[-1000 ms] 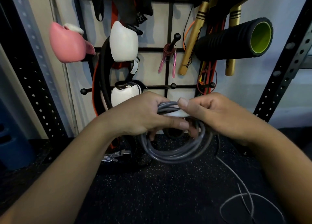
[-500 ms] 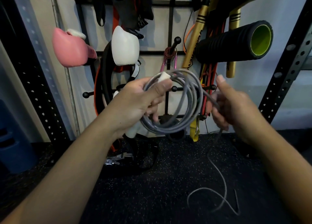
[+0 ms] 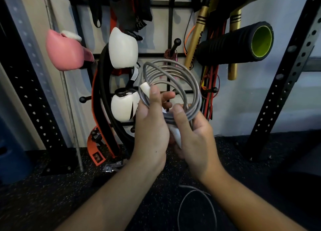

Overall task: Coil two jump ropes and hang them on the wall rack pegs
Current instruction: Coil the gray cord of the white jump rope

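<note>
Grey jump rope, coiled in loops, sits in front of the wall rack. My left hand pinches the loops beside one white handle; my right hand curls around the bundle's bottom. A loose tail trails below the coil: I should gather it in evenly, keeping loops equal.

The floor is black rubber with small light specks. On it, near the bottom edge, a loose loop of grey rope lies. The feet of two black posts stand on it, one at each side. A small metal buckle lies near an orange strap whose end touches the floor.
</note>
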The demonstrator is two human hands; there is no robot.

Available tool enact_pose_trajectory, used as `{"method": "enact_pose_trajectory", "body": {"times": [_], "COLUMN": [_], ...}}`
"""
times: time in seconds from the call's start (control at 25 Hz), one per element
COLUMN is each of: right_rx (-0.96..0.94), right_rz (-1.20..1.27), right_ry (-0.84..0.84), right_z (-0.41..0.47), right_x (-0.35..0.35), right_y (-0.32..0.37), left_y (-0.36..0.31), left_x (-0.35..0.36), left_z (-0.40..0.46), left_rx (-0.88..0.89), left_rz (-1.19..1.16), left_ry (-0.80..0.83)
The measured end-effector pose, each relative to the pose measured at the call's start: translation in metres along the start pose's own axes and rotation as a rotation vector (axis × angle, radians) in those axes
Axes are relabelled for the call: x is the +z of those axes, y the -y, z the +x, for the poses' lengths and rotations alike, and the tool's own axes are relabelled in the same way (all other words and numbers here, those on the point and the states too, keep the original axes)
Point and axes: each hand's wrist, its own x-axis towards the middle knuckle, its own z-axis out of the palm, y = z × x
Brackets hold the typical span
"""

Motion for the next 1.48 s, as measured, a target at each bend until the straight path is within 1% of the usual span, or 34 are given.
{"method": "enact_pose_trajectory", "body": {"times": [0.08, 0.16, 0.2, 0.24, 0.32, 0.36, 0.4, 0.44, 0.48, 0.56, 0.6, 0.68, 0.76, 0.8, 0.92, 1.08, 1.16, 1.24, 1.32, 1.36, 1.44, 1.48], "right_rx": [0.039, 0.050, 0.040, 0.022, -0.018, -0.026, -0.023, -0.016, -0.017, -0.034, -0.042, -0.049, -0.047, -0.037, 0.000, 0.024, 0.008, 0.007, 0.002, -0.006, -0.020, -0.021], "right_rz": [-0.051, -0.156, -0.229, -0.334, -0.556, -0.631, -0.674, -0.708, -0.755, -0.881, -0.927, -0.953, -0.960, -0.959, -0.947, -0.955, -0.954, -0.917, -0.924, -0.943, -0.976, -0.987], "right_ry": [-0.065, -0.083, -0.060, -0.001, 0.171, 0.237, 0.284, 0.322, 0.361, 0.448, 0.496, 0.563, 0.574, 0.577, 0.590, 0.504, 0.446, 0.408, 0.415, 0.415, 0.395, 0.386], "right_z": [0.005, 0.014, 0.019, 0.023, 0.029, 0.031, 0.033, 0.034, 0.035, 0.033, 0.032, 0.031, 0.030, 0.031, 0.029, 0.030, 0.031, 0.032, 0.032, 0.031, 0.030, 0.030], "right_x": [-0.003, -0.014, -0.021, -0.028, -0.041, -0.047, -0.053, -0.058, -0.061, -0.061, -0.059, -0.055, -0.054, -0.055, -0.055, -0.052, -0.054, -0.056, -0.054, -0.053, -0.050, -0.049], "right_y": [0.004, 0.012, 0.018, 0.026, 0.042, 0.049, 0.055, 0.061, 0.065, 0.066, 0.063, 0.057, 0.056, 0.058, 0.059, 0.054, 0.055, 0.054, 0.050, 0.047, 0.046, 0.047], "left_y": [0.001, 0.000, -0.003, -0.008, -0.028, -0.040, -0.052, -0.065, -0.074, -0.089, -0.093, -0.088, -0.076, -0.071, -0.061, -0.046, -0.045, -0.049, -0.051, -0.051, -0.044, -0.039], "left_x": [0.000, -0.005, -0.009, -0.015, -0.028, -0.034, -0.039, -0.043, -0.045, -0.042, -0.037, -0.027, -0.021, -0.020, -0.022, -0.025, -0.026, -0.028, -0.028, -0.027, -0.024, -0.022], "left_z": [-0.001, 0.004, 0.010, 0.018, 0.031, 0.035, 0.037, 0.034, 0.032, 0.020, 0.013, 0.004, 0.006, 0.009, 0.016, 0.019, 0.021, 0.023, 0.021, 0.018, 0.013, 0.012], "left_rx": [-0.022, -0.025, -0.003, 0.025, 0.071, 0.103, 0.147, 0.192, 0.232, 0.285, 0.316, 0.413, 0.444, 0.411, 0.224, 0.054, 0.013, -0.003, 0.008, 0.052, 0.216, 0.285], "left_rz": [0.003, -0.014, -0.008, 0.007, 0.109, 0.227, 0.406, 0.627, 0.840, 1.211, 1.348, 1.498, 1.521, 1.496, 1.415, 1.348, 1.284, 1.291, 1.379, 1.453, 1.601, 1.626], "left_ry": [0.041, 0.074, 0.078, 0.083, 0.142, 0.223, 0.334, 0.439, 0.511, 0.590, 0.617, 0.671, 0.716, 0.729, 0.748, 0.776, 0.756, 0.740, 0.745, 0.730, 0.684, 0.680]}}
